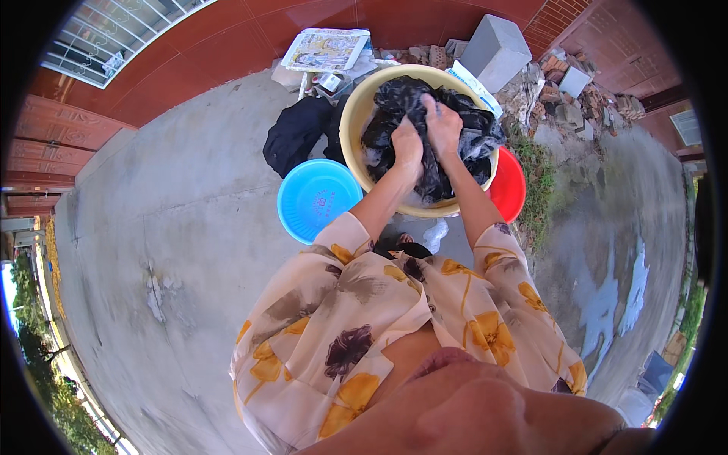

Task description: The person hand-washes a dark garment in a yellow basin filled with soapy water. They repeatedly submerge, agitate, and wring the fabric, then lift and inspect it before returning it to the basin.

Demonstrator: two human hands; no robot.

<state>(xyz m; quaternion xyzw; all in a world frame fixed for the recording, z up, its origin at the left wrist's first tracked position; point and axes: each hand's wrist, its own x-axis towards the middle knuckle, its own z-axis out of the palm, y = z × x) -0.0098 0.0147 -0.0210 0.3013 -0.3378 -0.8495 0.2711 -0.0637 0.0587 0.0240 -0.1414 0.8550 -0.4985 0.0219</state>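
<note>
A large cream-yellow basin [353, 114] stands in front of me, filled with wet black cloth [434, 176] and some whitish suds. My left hand [407, 145] is closed on a bunch of this cloth near the basin's middle. Just right of it and slightly farther off, my right hand [443, 127] is also closed on the cloth, its thumb raised. The two hands are close together, with a twisted fold of fabric running between them. Parts of the fingers are hidden by the cloth.
A blue basin [318, 199] sits at the near left, and a red basin [508, 186] shows partly behind the big one at right. Dark cloth [296, 135] lies left. Behind are a printed board [326, 50], a concrete block [494, 53] and rubble [561, 91].
</note>
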